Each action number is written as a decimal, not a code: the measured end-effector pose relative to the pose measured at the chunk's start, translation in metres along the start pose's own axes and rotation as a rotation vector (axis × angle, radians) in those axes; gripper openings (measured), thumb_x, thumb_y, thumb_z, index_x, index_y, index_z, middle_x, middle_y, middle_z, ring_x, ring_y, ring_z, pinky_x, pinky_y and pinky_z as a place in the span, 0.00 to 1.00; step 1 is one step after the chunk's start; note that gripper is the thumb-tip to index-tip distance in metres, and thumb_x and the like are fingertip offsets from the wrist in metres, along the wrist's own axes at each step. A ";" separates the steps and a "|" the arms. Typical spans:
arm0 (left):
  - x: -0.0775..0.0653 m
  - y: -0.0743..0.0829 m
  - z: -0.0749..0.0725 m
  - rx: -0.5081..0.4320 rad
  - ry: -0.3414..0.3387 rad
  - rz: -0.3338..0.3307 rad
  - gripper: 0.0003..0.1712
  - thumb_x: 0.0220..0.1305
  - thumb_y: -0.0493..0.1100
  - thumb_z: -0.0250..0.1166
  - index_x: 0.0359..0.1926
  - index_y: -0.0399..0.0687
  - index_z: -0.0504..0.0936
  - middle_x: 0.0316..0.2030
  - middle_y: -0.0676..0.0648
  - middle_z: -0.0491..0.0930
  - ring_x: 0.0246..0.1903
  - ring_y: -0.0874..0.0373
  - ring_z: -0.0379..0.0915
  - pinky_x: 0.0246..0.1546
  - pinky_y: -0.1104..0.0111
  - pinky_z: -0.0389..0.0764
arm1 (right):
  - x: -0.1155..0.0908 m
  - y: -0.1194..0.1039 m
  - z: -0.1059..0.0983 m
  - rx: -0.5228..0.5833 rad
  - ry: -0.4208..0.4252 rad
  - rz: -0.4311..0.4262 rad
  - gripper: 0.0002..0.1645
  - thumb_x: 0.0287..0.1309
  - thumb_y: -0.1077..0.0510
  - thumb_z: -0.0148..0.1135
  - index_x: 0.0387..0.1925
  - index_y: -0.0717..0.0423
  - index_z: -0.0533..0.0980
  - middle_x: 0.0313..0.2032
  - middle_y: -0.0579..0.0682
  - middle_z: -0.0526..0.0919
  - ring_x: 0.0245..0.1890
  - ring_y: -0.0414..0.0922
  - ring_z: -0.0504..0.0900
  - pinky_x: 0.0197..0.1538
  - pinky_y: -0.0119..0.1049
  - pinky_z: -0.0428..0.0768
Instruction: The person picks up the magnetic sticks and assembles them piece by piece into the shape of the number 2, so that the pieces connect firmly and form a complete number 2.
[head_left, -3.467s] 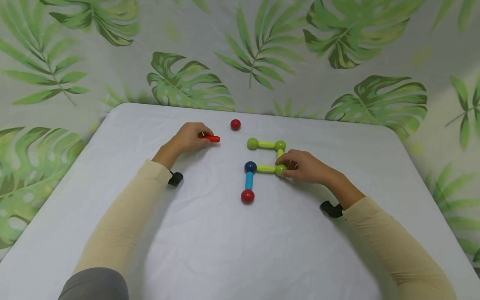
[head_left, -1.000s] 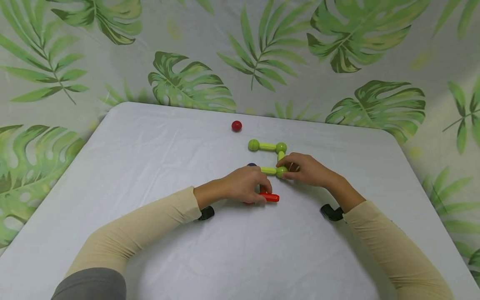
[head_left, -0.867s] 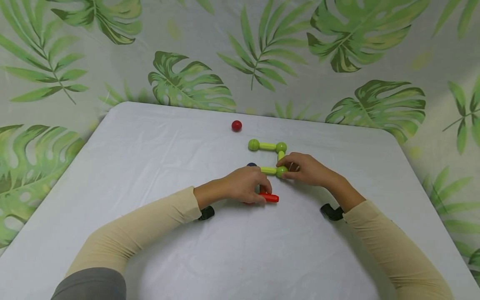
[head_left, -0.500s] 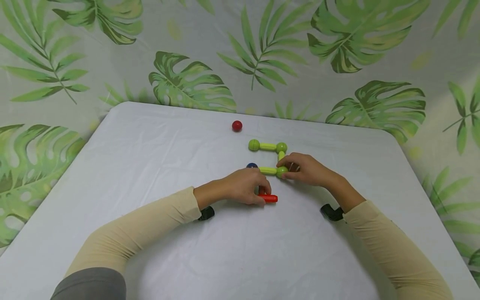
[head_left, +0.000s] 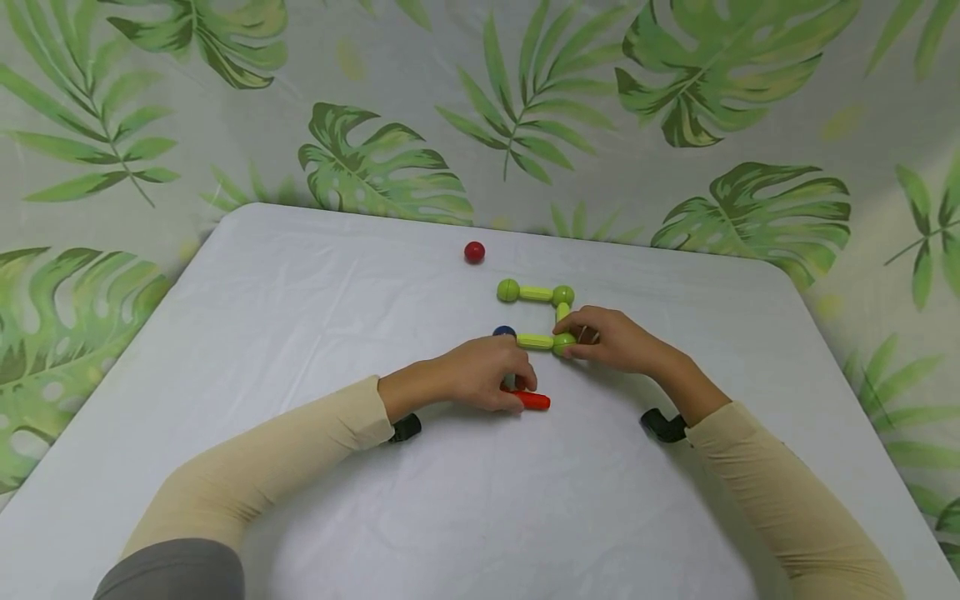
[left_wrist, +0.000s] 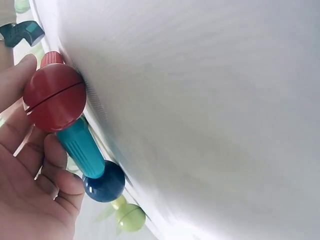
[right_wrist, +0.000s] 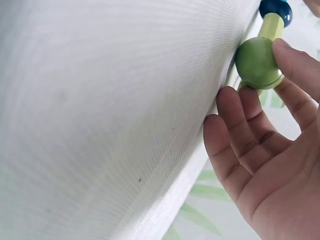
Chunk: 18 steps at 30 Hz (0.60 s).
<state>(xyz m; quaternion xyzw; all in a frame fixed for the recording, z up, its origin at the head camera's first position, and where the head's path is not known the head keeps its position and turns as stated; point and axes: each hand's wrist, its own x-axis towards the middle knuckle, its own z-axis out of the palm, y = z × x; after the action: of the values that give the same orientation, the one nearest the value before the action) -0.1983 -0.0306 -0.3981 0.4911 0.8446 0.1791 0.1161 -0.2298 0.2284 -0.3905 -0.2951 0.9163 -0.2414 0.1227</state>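
Note:
My left hand [head_left: 480,375] pinches a short red toy building rod [head_left: 536,401], whose free end sticks out to the right. In the left wrist view, a red ball [left_wrist: 55,97] sits at the rod's other end, beside the thumb. A light-blue rod [left_wrist: 82,150] joins that ball to a dark blue ball [left_wrist: 104,181]. From there a yellow-green rod [head_left: 535,342] leads to a green corner ball [right_wrist: 257,63]. My right hand [head_left: 611,337] holds this corner ball between thumb and forefinger, its other fingers spread. In the head view, the left hand covers the red ball and most of the light-blue rod.
The chain goes on behind the right fingers to a second green corner ball [head_left: 563,296] and a green end ball [head_left: 508,290]. A loose red ball [head_left: 475,252] lies near the back edge of the white-covered table [head_left: 360,500]. A leaf-patterned cloth hangs behind.
The left hand has carried the red rod from the back left to the chain's front red ball. Lately hand and rod shifted slightly left, the rod tilting a little. The right hand stays put.

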 end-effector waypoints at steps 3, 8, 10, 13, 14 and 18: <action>-0.005 -0.001 -0.001 -0.011 0.023 0.022 0.10 0.59 0.48 0.70 0.42 0.55 0.88 0.37 0.57 0.85 0.41 0.63 0.72 0.43 0.73 0.73 | 0.000 0.000 0.000 -0.004 -0.001 0.000 0.20 0.60 0.58 0.68 0.54 0.55 0.79 0.40 0.51 0.81 0.39 0.45 0.80 0.45 0.38 0.80; -0.012 -0.001 -0.003 -0.022 0.050 0.035 0.09 0.59 0.47 0.71 0.41 0.56 0.88 0.37 0.57 0.84 0.40 0.62 0.69 0.41 0.73 0.70 | 0.001 -0.001 -0.001 -0.010 -0.002 0.001 0.20 0.60 0.59 0.68 0.54 0.55 0.79 0.40 0.51 0.81 0.39 0.44 0.80 0.45 0.38 0.80; -0.015 0.000 -0.003 -0.027 0.054 0.032 0.08 0.60 0.48 0.70 0.41 0.55 0.87 0.37 0.57 0.84 0.40 0.61 0.68 0.41 0.73 0.69 | 0.001 -0.001 -0.001 -0.008 -0.006 0.000 0.20 0.60 0.58 0.68 0.54 0.55 0.79 0.40 0.51 0.81 0.39 0.44 0.80 0.45 0.37 0.80; -0.020 0.001 -0.004 -0.031 0.069 0.027 0.09 0.60 0.47 0.70 0.42 0.55 0.87 0.40 0.56 0.84 0.42 0.61 0.69 0.44 0.72 0.72 | 0.001 -0.001 -0.001 -0.005 -0.013 0.004 0.20 0.60 0.58 0.68 0.54 0.55 0.79 0.40 0.51 0.81 0.40 0.45 0.80 0.45 0.38 0.80; -0.022 0.000 -0.004 -0.026 0.075 0.024 0.09 0.61 0.47 0.69 0.42 0.54 0.87 0.40 0.55 0.83 0.43 0.61 0.70 0.45 0.72 0.73 | 0.000 -0.001 -0.001 -0.009 -0.017 0.005 0.21 0.60 0.58 0.68 0.55 0.55 0.79 0.40 0.51 0.81 0.40 0.45 0.80 0.45 0.38 0.80; -0.034 0.000 -0.005 -0.014 0.110 0.014 0.10 0.61 0.45 0.69 0.43 0.53 0.87 0.43 0.54 0.82 0.46 0.60 0.72 0.50 0.69 0.76 | -0.005 -0.003 -0.004 -0.046 -0.023 0.027 0.23 0.60 0.57 0.68 0.57 0.52 0.78 0.43 0.51 0.81 0.41 0.45 0.81 0.46 0.40 0.81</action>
<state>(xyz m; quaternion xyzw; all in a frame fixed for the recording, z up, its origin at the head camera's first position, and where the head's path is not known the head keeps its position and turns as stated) -0.1841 -0.0609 -0.3928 0.4856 0.8449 0.2126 0.0717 -0.2253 0.2307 -0.3854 -0.2881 0.9240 -0.2154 0.1295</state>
